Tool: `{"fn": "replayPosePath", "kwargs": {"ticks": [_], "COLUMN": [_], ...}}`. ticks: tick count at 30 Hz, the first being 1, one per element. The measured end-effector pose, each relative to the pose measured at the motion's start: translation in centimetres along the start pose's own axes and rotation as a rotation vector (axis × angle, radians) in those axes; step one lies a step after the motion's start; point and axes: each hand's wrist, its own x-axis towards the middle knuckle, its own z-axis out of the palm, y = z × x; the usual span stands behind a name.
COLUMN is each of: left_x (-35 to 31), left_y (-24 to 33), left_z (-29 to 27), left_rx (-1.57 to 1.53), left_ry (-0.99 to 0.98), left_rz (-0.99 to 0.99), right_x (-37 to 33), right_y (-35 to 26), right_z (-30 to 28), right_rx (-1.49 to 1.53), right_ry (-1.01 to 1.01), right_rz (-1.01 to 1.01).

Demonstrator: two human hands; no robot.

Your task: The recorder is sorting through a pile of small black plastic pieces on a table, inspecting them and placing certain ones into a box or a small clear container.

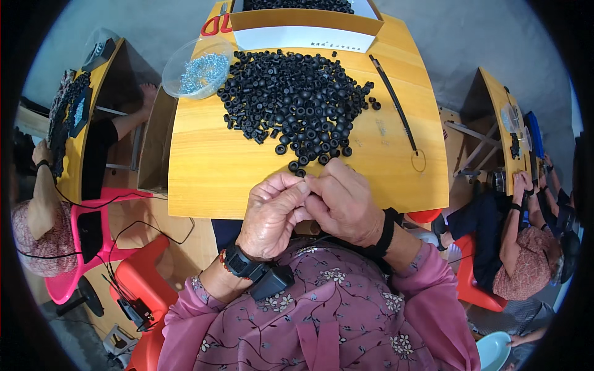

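My left hand [276, 207] and my right hand [346, 201] meet over the near edge of the yellow table, thumbs and fingers pinched together. What lies between the fingertips is too small or hidden to make out. A small black cap [300, 173] shows right at the fingertips; whether it is held or lies on the table behind them, I cannot tell. Just beyond spreads a large heap of small black round caps and plugs [297, 99], with a few loose ones at its near end. Left of the heap, a clear round tub [173, 86] holds small shiny bluish pieces.
A box [303, 38] of more black pieces stands at the far edge, with red-handled scissors [216, 23] to its left. On the right lie a thin black rod [394, 102] and a thin ring [419, 161]. Other people sit at tables on both sides. Cables hang at the left.
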Motion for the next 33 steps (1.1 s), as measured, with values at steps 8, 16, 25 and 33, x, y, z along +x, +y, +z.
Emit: {"fn": "replayPosePath", "kwargs": {"ticks": [8,16,25,33], "left_x": [0.3,0.0,1.9,0.9], "left_y": [0.7,6.5,13.3,10.6], "left_z": [0.1,-2.3,-13.0,-9.0], "left_rx": [-0.081,0.174,0.038,0.318], "left_ry": [-0.070,-0.003,0.590,0.370], "left_rz": [0.023,0.647,0.971,0.956], "right_x": [-0.3,-3.4,-0.9,2.8], "right_y": [-0.7,0.7,7.3,12.6], "right_z": [-1.9,-4.0,-9.1,-8.4], "right_rx": [0.380,0.100,-0.211,-0.339], "right_ry": [0.081,-0.001,0.089,-0.088], "right_rz": [0.292,0.239,0.482,0.563]}}
